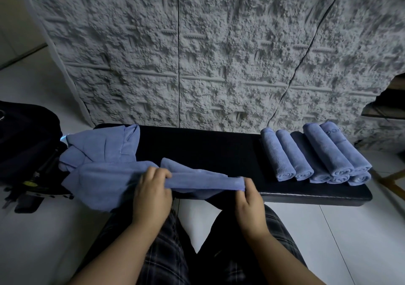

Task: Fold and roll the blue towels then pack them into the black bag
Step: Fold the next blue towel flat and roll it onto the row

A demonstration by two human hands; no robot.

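A blue towel (197,178) lies stretched along the front edge of the black bench (208,148). My left hand (151,195) grips its middle fold. The towel's right end is pinched by my right hand (249,199). A loose heap of unfolded blue towels (100,151) covers the bench's left end. Several rolled blue towels (315,155) lie stacked side by side at the right end. The black bag (24,140) sits on the floor to the left of the bench, partly out of frame.
A rough grey textured wall panel (208,54) stands right behind the bench. White tiled floor (361,230) surrounds it. My legs in plaid shorts (171,252) are in front of the bench. Wooden furniture (390,100) shows at the far right.
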